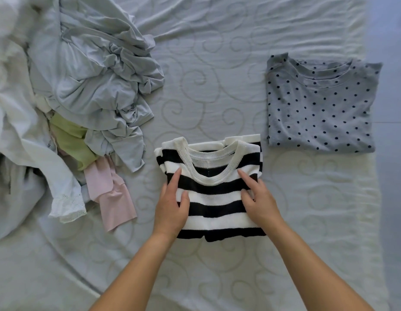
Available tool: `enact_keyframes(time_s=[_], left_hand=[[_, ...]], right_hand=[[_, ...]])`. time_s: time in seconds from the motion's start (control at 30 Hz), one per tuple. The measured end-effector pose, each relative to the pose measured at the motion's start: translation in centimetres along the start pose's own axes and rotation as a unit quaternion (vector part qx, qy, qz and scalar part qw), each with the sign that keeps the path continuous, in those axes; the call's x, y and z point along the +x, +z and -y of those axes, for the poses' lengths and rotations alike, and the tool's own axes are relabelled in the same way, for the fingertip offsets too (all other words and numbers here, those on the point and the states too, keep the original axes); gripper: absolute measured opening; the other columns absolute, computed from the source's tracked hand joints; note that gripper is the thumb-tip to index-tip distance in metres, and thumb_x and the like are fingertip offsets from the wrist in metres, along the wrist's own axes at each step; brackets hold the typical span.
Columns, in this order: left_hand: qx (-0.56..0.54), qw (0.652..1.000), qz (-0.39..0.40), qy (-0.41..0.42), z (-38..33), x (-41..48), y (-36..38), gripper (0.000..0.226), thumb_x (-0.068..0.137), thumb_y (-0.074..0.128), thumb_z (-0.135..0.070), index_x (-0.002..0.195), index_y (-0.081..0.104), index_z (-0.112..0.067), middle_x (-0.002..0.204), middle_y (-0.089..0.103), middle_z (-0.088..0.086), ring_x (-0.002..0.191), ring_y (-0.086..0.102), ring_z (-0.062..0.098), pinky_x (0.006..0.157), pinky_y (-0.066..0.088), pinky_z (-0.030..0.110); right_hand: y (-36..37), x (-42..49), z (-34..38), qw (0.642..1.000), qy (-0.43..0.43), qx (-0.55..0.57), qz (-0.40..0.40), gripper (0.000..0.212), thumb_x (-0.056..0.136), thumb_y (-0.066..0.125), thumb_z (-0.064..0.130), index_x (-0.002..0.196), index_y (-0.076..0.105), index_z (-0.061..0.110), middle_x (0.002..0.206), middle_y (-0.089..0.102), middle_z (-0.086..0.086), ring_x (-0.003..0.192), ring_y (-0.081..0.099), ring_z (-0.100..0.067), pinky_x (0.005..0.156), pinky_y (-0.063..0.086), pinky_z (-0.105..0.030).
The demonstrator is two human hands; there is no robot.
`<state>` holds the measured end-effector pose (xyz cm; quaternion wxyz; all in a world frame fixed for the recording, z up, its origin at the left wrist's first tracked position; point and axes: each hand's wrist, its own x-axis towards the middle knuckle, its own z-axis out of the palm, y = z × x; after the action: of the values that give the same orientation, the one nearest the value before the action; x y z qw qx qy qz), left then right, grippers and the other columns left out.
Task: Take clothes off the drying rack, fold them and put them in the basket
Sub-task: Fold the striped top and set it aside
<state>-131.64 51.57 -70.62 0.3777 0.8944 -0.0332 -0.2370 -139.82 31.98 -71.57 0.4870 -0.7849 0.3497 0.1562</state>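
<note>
1. Both hands pressed down on the striped top: the left hand on its left side and the right hand on its right, fingers nearly straight, gripping nothing.
2. That top lay folded on the bedsheet, neckline away from the person.
3. A folded polka-dot top lay apart, farther right.
4. An unfolded clothes pile sat left.

Striped top lies between clothes pile left, dotted top right.
</note>
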Motion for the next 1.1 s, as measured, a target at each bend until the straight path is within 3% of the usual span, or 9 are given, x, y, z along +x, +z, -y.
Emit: enact_keyframes(time_s=[0.13,0.27,0.43,0.57,0.67,0.77,0.9,1.03,1.1], left_hand=[[-0.077,0.995,-0.015,0.063,-4.3,0.8,-0.3,0.060,0.086,0.050,-0.023,0.143,0.034,-0.035,0.113,0.044,-0.028,0.101,0.041,-0.026,0.083,0.028,-0.006],[-0.121,0.983,-0.020,0.140,-10.1,2.4,0.3,0.061,0.086,0.053,-0.019,0.140,0.032,-0.040,0.124,0.046,-0.029,0.123,0.041,-0.012,0.101,0.031,0.008],[-0.170,0.961,-0.005,0.219,-19.0,5.6,3.6,0.062,0.089,0.054,-0.013,0.143,0.032,-0.031,0.127,0.048,-0.025,0.126,0.044,-0.004,0.107,0.037,0.023],[-0.186,0.948,0.016,0.257,-25.3,9.5,8.0,0.063,0.090,0.055,-0.009,0.146,0.031,-0.028,0.129,0.045,-0.023,0.123,0.046,-0.005,0.103,0.041,0.022],[-0.203,0.950,0.043,0.232,-26.9,12.8,12.1,0.067,0.091,0.055,-0.007,0.146,0.027,-0.033,0.134,0.040,-0.025,0.118,0.043,-0.016,0.097,0.039,0.011],[-0.149,0.974,0.076,0.154,-24.7,14.9,16.3,0.073,0.092,0.054,-0.014,0.150,0.016,-0.036,0.150,0.032,-0.012,0.130,0.037,0.000,0.108,0.037,0.029],[0.004,0.997,0.047,0.060,-21.4,14.6,18.4,0.061,0.096,0.044,-0.015,0.148,0.023,-0.038,0.134,0.041,0.002,0.092,0.050,0.007,0.082,0.043,0.028],[-0.027,0.991,-0.023,0.127,-21.2,13.5,18.6,0.054,0.094,0.042,-0.001,0.140,0.044,-0.030,0.117,0.045,0.001,0.084,0.049,-0.002,0.075,0.036,0.004],[-0.035,0.991,-0.039,0.123,-20.8,13.2,18.4,0.052,0.093,0.042,0.002,0.137,0.048,-0.024,0.120,0.045,0.003,0.090,0.048,-0.007,0.076,0.032,-0.001]], right_hand=[[-2.8,0.2,2.1,0.990,-0.053,0.133,-0.006,0.059,0.094,0.046,0.000,0.128,0.043,0.048,0.120,0.053,0.012,0.101,0.049,0.018,0.087,0.033,0.000],[-8.1,0.5,5.0,0.976,-0.108,0.187,-0.036,0.061,0.093,0.047,-0.006,0.125,0.046,0.046,0.119,0.058,0.010,0.102,0.053,0.013,0.093,0.036,-0.004],[-17.3,2.9,6.2,0.963,-0.154,0.195,-0.103,0.059,0.094,0.047,-0.006,0.132,0.046,0.039,0.119,0.061,-0.021,0.105,0.053,-0.034,0.087,0.049,-0.025],[-24.4,6.7,5.0,0.952,-0.148,0.239,-0.122,0.059,0.096,0.046,-0.002,0.129,0.049,0.046,0.121,0.061,0.021,0.110,0.060,-0.001,0.095,0.050,-0.021],[-27.7,10.5,2.2,0.957,-0.124,0.223,-0.138,0.060,0.095,0.046,0.000,0.127,0.049,0.050,0.122,0.058,0.024,0.108,0.057,0.009,0.090,0.046,-0.011],[-28.7,13.5,-1.9,0.985,-0.051,0.118,-0.116,0.059,0.097,0.046,0.009,0.141,0.035,0.047,0.115,0.055,0.014,0.099,0.055,-0.002,0.090,0.043,-0.017],[-27.2,15.0,-5.6,0.993,0.003,-0.041,-0.112,0.062,0.099,0.046,0.023,0.150,0.018,0.044,0.074,0.034,0.014,0.061,0.043,-0.012,0.060,0.035,-0.024],[-26.7,15.3,-6.2,0.981,-0.036,-0.031,-0.190,0.057,0.099,0.046,0.016,0.148,0.028,0.037,0.136,0.050,0.005,0.109,0.053,-0.019,0.085,0.033,-0.021],[-26.7,15.4,-6.5,0.978,-0.033,-0.044,-0.202,0.055,0.099,0.045,0.017,0.148,0.029,0.036,0.144,0.044,-0.002,0.109,0.050,-0.022,0.084,0.032,-0.022]])
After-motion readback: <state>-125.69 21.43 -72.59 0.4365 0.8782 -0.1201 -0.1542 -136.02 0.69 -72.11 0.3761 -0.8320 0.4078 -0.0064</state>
